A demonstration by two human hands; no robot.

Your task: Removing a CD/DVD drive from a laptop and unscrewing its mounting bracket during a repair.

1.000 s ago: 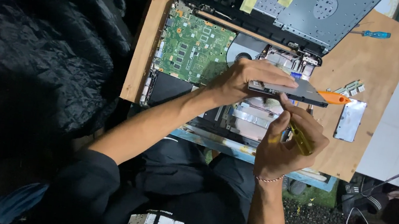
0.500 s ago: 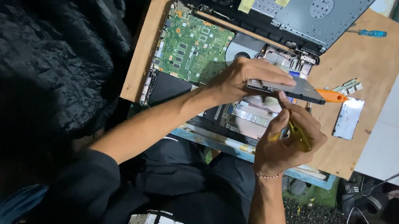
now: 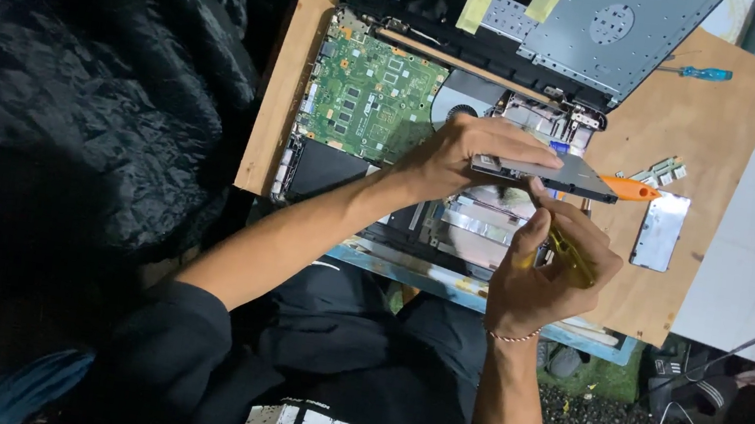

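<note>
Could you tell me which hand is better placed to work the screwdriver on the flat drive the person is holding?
The right hand: it already grips the yellow screwdriver just below the flat drive, while the left hand is occupied holding that drive above the open laptop.

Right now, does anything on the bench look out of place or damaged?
No damage shows. The opened laptop overhangs the wooden board's near edge, and the blue screwdriver lies loose near the far corner.
</note>
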